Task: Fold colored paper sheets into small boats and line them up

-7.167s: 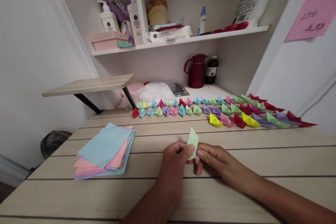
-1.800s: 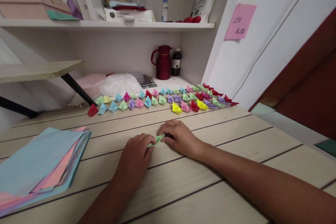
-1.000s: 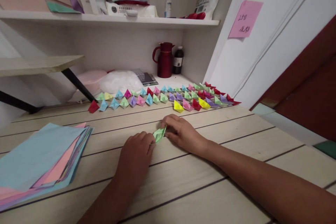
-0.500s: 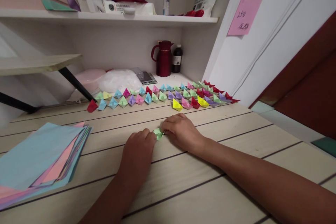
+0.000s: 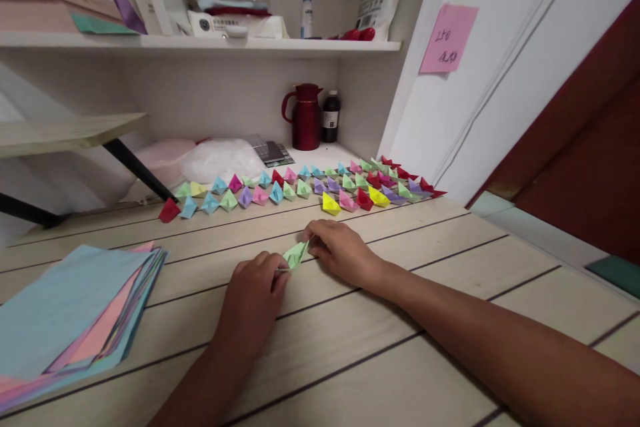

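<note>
A light green folded paper boat (image 5: pixel 296 254) is stretched between my two hands, low over the wooden tabletop (image 5: pixel 320 333). My left hand (image 5: pixel 257 283) pinches its near left end between thumb and fingers. At the far right end, my right hand (image 5: pixel 340 250) grips the other tip with its fingertips. Both tips are partly hidden by the fingers. Beyond my hands stand rows of small paper boats in several colours, with a yellow paper boat (image 5: pixel 331 203) closest to my right hand.
To the left lies a stack of coloured paper (image 5: pixel 75 307). Behind the boats are a clear plastic bag (image 5: pixel 220 159), a dark red jug (image 5: pixel 306 120) and a dark bottle (image 5: pixel 331 119). A small raised stand (image 5: pixel 75 132) with black legs is at the left; a shelf (image 5: pixel 200 44) hangs above.
The green paper boat is drawn out longer and flatter, with more of it showing. My left hand has moved slightly left, apart from my right hand. The view has shifted a little.
</note>
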Action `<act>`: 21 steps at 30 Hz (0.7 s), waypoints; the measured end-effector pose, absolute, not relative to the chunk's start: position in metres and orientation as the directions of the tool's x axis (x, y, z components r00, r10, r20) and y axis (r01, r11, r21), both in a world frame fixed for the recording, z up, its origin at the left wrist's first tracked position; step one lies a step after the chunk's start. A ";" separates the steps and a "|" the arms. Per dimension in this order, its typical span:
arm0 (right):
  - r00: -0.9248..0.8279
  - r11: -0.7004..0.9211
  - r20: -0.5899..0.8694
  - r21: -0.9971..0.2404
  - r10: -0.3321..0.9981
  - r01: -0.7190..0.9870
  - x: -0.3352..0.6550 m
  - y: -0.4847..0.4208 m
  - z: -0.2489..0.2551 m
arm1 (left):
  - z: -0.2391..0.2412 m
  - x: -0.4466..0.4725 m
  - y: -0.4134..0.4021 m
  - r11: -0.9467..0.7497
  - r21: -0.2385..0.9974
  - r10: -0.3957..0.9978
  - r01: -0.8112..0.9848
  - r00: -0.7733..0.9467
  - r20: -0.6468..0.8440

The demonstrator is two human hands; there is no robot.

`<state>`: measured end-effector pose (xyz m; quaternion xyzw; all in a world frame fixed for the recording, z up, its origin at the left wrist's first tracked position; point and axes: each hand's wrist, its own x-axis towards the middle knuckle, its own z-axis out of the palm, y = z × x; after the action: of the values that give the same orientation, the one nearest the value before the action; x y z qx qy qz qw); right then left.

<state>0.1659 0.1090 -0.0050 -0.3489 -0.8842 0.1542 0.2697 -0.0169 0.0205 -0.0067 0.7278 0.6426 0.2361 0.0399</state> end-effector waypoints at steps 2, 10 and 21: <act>-0.582 0.689 0.378 -0.488 0.720 0.536 0.166 0.111 -0.006 | -0.005 -0.016 0.019 -0.171 0.384 0.958 0.907 0.062 0.278; -0.559 0.681 0.391 -0.468 0.731 0.564 0.164 0.112 -0.008 | -0.001 -0.012 0.013 -0.178 0.440 0.973 0.880 0.091 0.212; -0.578 0.678 0.377 -0.548 0.724 0.490 0.164 0.114 -0.004 | 0.000 -0.019 0.011 -0.204 0.491 0.975 0.847 0.130 0.181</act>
<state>0.1644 0.1140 -0.0042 -0.3503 -0.8663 0.1962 0.2972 -0.0195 0.0111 -0.0004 0.7392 0.6162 0.2355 0.1356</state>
